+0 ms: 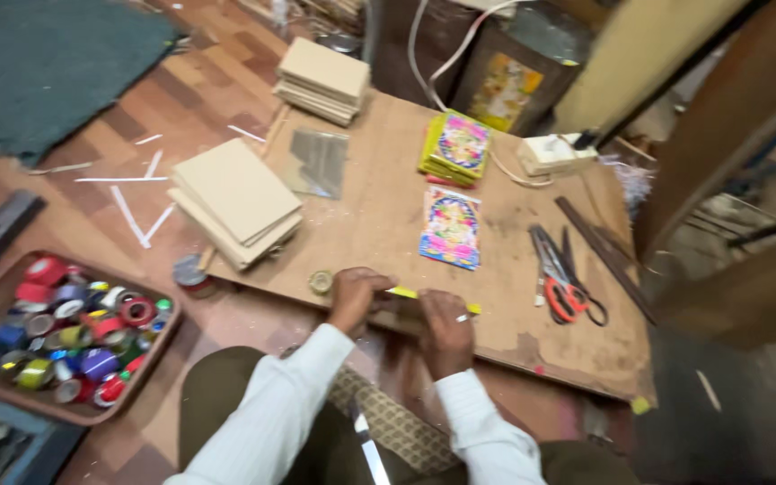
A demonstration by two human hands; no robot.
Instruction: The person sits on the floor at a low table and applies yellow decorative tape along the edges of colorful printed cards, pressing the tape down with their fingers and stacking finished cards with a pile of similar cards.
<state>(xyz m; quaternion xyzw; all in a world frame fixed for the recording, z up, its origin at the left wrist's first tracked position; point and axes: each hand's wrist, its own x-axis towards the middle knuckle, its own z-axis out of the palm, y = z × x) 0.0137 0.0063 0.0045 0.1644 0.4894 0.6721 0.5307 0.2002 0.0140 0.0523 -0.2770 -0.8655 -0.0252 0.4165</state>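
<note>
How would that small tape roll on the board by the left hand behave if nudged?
The small tape roll lies flat on the board, so a nudge would probably slide it rather than roll it. It looks light and would shift easily. Close to the board's near edge beside the left hand, it could drop off.

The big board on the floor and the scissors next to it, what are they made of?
The big board looks like plywood or pressed wood: flat, pale brown, matt, with scuffed stains and a thin edge. The scissors seem to have grey metal blades with a dull shine and red and black grips, likely plastic. The picture is too blurred to be sure.
</note>
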